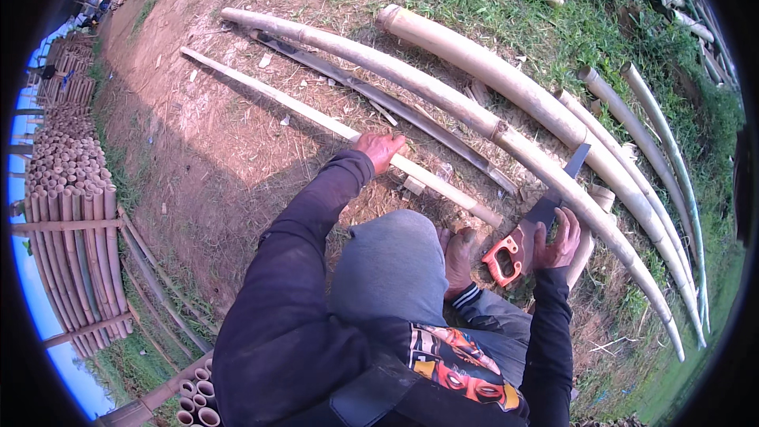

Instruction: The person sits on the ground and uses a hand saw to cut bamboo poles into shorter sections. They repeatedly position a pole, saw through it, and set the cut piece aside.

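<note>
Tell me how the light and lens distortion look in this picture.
In the head view, the long bamboo poles bow strongly toward the right rim, and black corners frame the round image; in the same view, sun lights the dirt while a shadow darkens its lower left part; also in the head view, the saw looks fairly sharp.

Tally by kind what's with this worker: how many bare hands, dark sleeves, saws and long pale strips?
Hands: 2, left hand and right hand
Dark sleeves: 2
Saw: 1
Long pale strip: 1
Total: 6
</note>
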Tool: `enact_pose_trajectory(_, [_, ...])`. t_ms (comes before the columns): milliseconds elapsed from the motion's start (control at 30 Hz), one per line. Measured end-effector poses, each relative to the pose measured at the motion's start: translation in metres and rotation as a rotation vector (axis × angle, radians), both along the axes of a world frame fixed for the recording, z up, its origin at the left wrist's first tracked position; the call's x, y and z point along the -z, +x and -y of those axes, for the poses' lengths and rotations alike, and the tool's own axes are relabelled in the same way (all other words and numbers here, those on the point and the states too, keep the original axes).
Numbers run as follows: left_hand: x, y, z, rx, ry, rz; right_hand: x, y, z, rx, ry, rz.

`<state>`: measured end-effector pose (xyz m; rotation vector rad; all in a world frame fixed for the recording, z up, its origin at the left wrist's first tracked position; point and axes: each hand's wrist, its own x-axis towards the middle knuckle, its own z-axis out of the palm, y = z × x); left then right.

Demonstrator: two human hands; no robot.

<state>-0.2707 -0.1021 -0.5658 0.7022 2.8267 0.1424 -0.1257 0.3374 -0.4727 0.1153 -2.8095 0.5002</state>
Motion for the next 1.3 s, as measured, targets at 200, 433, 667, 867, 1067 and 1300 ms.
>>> enact_pose_trajectory(200, [-0.047,0.007,-0.060,0.335,0.006,0.051,0.000,-0.011,0.057,-0.178,0.200,0.419])
enact_pose_trajectory(433, [-0.090,-0.003,-0.124,0.341,0.229,-0.267,-0.013,-0.002,-0.003,-0.083,0.155,0.256])
enact_pose_trajectory(667, [-0.099,-0.058,-0.180,0.331,0.086,-0.230,-0.022,-0.045,-0.045,-0.044,0.179,0.109])
enact_pose_trajectory(867, [-0.083,-0.082,-0.193,0.322,0.093,-0.241,-0.021,-0.071,-0.064,-0.056,0.213,0.051])
enact_pose_trajectory(1067, [-0.085,-0.075,-0.213,0.377,0.101,-0.200,-0.013,-0.072,-0.087,-0.046,0.230,0.076])
enact_pose_trajectory(1300, [-0.085,-0.087,-0.217,0.426,0.386,-0.050,-0.008,-0.078,-0.084,0.089,0.217,0.186])
